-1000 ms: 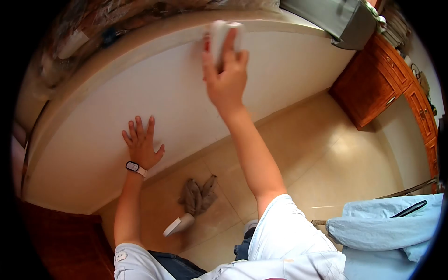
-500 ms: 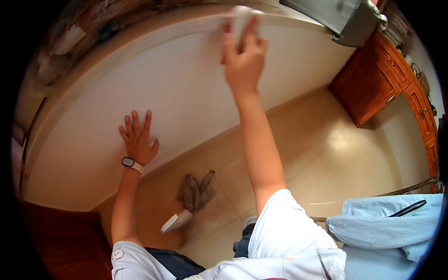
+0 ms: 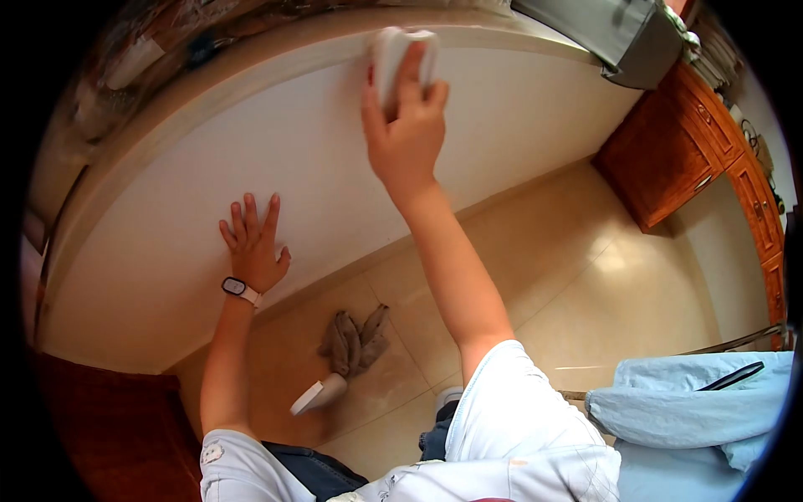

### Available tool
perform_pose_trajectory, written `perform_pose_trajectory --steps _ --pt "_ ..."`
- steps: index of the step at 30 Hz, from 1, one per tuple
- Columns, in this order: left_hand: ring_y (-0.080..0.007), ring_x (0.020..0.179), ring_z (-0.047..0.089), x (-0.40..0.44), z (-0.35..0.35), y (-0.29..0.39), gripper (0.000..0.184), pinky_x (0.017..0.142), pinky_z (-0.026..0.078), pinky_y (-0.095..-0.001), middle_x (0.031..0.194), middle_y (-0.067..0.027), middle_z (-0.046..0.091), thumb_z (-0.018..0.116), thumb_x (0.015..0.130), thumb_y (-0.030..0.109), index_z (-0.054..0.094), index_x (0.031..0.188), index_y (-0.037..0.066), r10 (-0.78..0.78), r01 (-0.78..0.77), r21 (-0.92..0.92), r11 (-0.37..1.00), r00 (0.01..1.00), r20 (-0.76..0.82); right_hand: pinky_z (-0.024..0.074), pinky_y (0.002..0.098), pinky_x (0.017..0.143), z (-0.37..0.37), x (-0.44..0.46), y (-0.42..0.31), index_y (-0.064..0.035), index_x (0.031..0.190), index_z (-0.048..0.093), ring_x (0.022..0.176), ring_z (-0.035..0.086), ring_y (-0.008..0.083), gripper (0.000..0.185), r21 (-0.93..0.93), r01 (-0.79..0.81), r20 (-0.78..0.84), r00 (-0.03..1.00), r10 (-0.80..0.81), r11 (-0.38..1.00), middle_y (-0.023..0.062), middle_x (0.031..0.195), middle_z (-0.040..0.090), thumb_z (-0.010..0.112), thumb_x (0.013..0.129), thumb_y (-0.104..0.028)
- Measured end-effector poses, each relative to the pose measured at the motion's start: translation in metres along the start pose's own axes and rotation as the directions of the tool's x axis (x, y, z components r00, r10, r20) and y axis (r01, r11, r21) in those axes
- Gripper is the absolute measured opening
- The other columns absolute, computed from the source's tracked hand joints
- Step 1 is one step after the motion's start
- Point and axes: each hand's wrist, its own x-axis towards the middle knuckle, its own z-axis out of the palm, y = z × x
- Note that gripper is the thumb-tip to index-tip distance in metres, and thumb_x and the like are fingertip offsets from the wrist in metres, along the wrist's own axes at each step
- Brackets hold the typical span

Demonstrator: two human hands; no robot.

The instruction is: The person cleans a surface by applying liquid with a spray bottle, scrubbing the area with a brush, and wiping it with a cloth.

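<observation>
My right hand point(image 3: 408, 138) grips a white block point(image 3: 405, 63) against the upper part of a white wall point(image 3: 326, 159), just under its top ledge. The block's exact kind cannot be made out; a small spot of red shows beside the fingers. Lower on the left, my left hand point(image 3: 256, 251) rests on the same wall with its fingers spread and nothing held. A pale-banded watch point(image 3: 241, 289) is on that wrist.
Grey-brown cloth-like pieces point(image 3: 355, 341) with a white-edged part lie on the tiled floor point(image 3: 535, 276). A grey box-like object point(image 3: 623, 38) overhangs the ledge at right. Wooden cabinets point(image 3: 661, 146) stand beyond; light-blue fabric point(image 3: 669, 402) hangs at lower right.
My right hand and the white block have moved left along the top of the wall. My left hand keeps its place on the wall, apart from a slight shift of the view.
</observation>
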Motion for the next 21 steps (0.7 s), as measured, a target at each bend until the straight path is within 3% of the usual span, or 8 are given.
perform_pose_trajectory --steps 2,4,6,10,11,15,19,21 --pt "-0.0405 0.138 -0.001 0.000 -0.002 -0.001 0.088 0.104 0.002 -0.0619 0.151 -0.0167 0.002 0.064 0.071 0.021 0.016 0.146 0.024 -0.002 0.002 0.006 1.000 1.000 0.009 0.0443 0.0363 0.056 0.000 -0.003 -0.003 0.0027 0.136 0.035 0.065 0.047 0.0287 0.068 -0.083 0.118 0.011 0.993 -0.118 0.990 0.0179 0.080 0.045 0.060 0.081 -0.027" --pt "-0.0445 0.136 -0.003 0.001 -0.006 0.001 0.092 0.104 -0.002 -0.0616 0.150 -0.0230 0.001 0.067 0.070 0.022 0.015 0.146 0.021 -0.004 0.003 0.013 1.000 0.998 0.055 0.0447 0.0361 0.056 -0.003 0.005 0.005 0.0021 0.136 0.035 0.065 0.048 0.0284 0.067 -0.091 0.091 -0.048 0.994 -0.096 0.992 0.0179 0.080 0.045 0.061 0.081 -0.026" --pt "-0.0446 0.136 -0.003 0.000 -0.005 0.001 0.092 0.104 -0.002 -0.0617 0.150 -0.0232 0.000 0.067 0.070 0.022 0.015 0.146 0.021 0.004 -0.004 0.015 1.000 0.999 0.040 0.0451 0.0368 0.056 -0.007 0.008 0.007 0.0023 0.136 0.036 0.064 0.049 0.0286 0.067 -0.009 -0.174 -0.036 0.984 0.174 0.985 0.0177 0.081 0.046 0.061 0.080 -0.025" --pt "-0.0448 0.136 -0.003 0.001 -0.004 0.001 0.092 0.104 -0.002 -0.0620 0.150 -0.0236 -0.001 0.066 0.071 0.022 0.013 0.146 0.021 0.012 -0.013 0.024 1.000 0.999 0.040 0.0457 0.0358 0.055 0.004 -0.013 -0.008 0.0005 0.135 0.039 0.062 0.050 0.0277 0.067 -0.015 0.156 0.114 0.982 -0.153 0.988 0.0174 0.083 0.046 0.063 0.078 -0.025" --pt "-0.0448 0.136 -0.003 0.002 -0.005 0.001 0.092 0.104 -0.002 -0.0620 0.150 -0.0236 -0.001 0.066 0.071 0.022 0.013 0.146 0.021 0.014 -0.016 0.030 0.999 0.999 0.043 0.0463 0.0349 0.055 0.000 -0.009 -0.004 -0.0016 0.134 0.042 0.062 0.050 0.0272 0.067 -0.118 0.183 0.107 0.979 -0.171 0.976 0.0171 0.083 0.045 0.065 0.076 -0.025" --pt "-0.0451 0.136 -0.004 0.001 -0.009 0.001 0.091 0.104 -0.002 -0.0620 0.150 -0.0235 -0.001 0.065 0.072 0.023 0.012 0.146 0.020 -0.013 0.011 0.021 1.000 0.996 0.093 0.0467 0.0344 0.056 -0.008 0.004 0.012 -0.0044 0.133 0.045 0.063 0.050 0.0269 0.066 -0.134 -0.061 0.010 0.998 0.063 0.989 0.0155 0.083 0.045 0.065 0.076 -0.029" --pt "-0.0456 0.136 -0.004 0.001 -0.005 0.002 0.093 0.103 -0.002 -0.0627 0.150 -0.0237 -0.001 0.065 0.071 0.023 0.012 0.146 0.020 -0.017 0.014 0.031 0.999 0.997 0.081 0.0460 0.0348 0.056 -0.005 -0.003 0.003 -0.0041 0.133 0.044 0.062 0.049 0.0268 0.065 0.003 0.005 0.101 0.995 -0.006 1.000 0.0158 0.084 0.045 0.063 0.078 -0.031" --pt "-0.0456 0.136 -0.004 0.002 -0.001 0.002 0.094 0.103 -0.002 -0.0632 0.149 -0.0238 -0.001 0.066 0.070 0.023 0.012 0.146 0.020 -0.001 -0.001 0.033 0.999 0.999 0.049 0.0461 0.0348 0.056 -0.007 -0.001 0.009 -0.0041 0.133 0.044 0.062 0.049 0.0266 0.064 -0.039 0.027 0.046 0.999 -0.025 0.999 0.0162 0.085 0.045 0.062 0.078 -0.031"
